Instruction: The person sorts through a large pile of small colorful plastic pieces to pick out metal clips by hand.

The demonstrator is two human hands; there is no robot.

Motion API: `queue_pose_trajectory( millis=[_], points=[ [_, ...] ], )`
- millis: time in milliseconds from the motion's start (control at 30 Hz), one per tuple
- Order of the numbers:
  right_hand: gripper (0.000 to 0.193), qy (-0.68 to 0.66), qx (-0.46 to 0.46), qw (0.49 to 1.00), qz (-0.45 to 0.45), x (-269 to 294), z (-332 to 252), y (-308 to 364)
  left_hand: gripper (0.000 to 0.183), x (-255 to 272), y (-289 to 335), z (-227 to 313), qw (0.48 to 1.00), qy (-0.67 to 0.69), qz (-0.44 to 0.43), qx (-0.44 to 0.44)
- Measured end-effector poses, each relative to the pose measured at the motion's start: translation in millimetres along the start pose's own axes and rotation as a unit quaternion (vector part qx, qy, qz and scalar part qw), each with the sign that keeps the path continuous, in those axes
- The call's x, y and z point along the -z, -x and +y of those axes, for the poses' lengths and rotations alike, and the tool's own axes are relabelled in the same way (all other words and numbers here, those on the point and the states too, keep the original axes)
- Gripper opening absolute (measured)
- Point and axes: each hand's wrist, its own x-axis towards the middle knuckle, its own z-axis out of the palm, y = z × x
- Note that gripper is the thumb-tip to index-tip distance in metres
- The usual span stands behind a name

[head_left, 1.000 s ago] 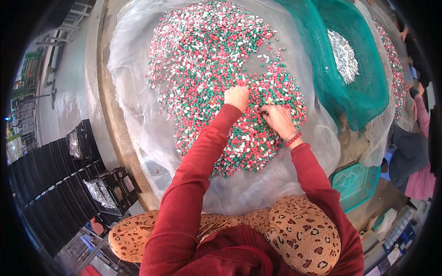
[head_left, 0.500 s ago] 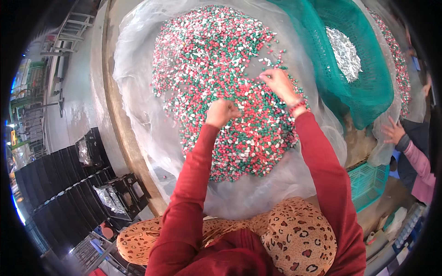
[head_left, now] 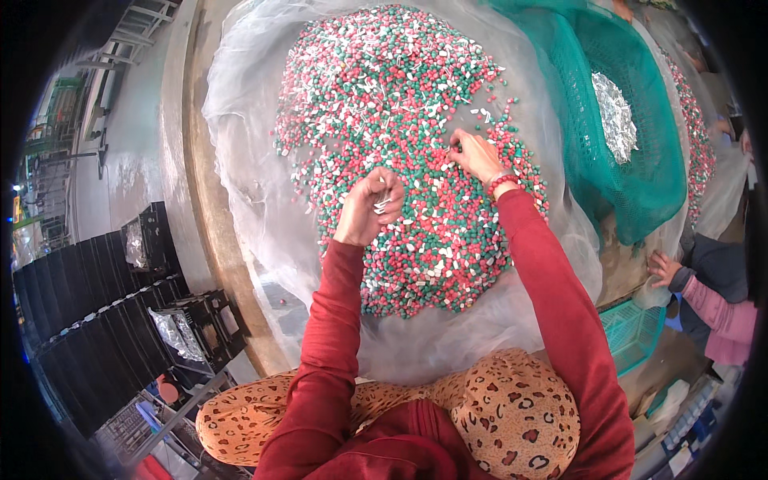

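Observation:
A wide heap of small red, green and white pellets point(head_left: 400, 88) lies on a whitish mesh sheet point(head_left: 248, 152). Over the heap's middle, my left hand point(head_left: 362, 218) is turned palm partly up, its fingers curled around several small white pieces point(head_left: 381, 205). To its right, my right hand point(head_left: 480, 160) is low over the pellets with thumb and forefinger pinched together. Whatever that pinch holds, if anything, is too small to make out. A few loose pellets lie on the sheet just beyond the right hand.
A green mesh-lined basket point(head_left: 662, 180) holding silvery-white material point(head_left: 616, 116) stands at the right. Below it are a turquoise crate point(head_left: 634, 336) and another person's hand point(head_left: 664, 270). Black trays point(head_left: 80, 296) are stacked at lower left. A second pellet heap point(head_left: 692, 136) lies far right.
My left hand has turned and opened a little, showing the white pieces in it. My right hand has shifted slightly toward me. The other person's hand has moved down and left.

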Motion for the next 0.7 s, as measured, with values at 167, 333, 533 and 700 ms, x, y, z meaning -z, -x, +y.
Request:
queue_pose_trajectory(
  millis=[167,333,533,700],
  points=[
    [0.032,-0.003,0.047,0.998,0.049,7,20,17,0.018,-20,-48,-8,0.981,-0.191,-0.005,0.028],
    [0.020,0.044,0.037,0.996,0.062,10,17,59,0.018,0,-128,-38,0.736,-0.660,0.079,-0.124],
    [0.019,0.005,0.085,0.996,0.004,23,28,101,0.005,2,-149,-66,0.360,-0.917,0.062,-0.157],
    [0.023,-0.209,-0.094,0.972,0.046,52,42,60,0.008,4,-158,-65,0.348,-0.925,0.095,-0.117]
  ],
)
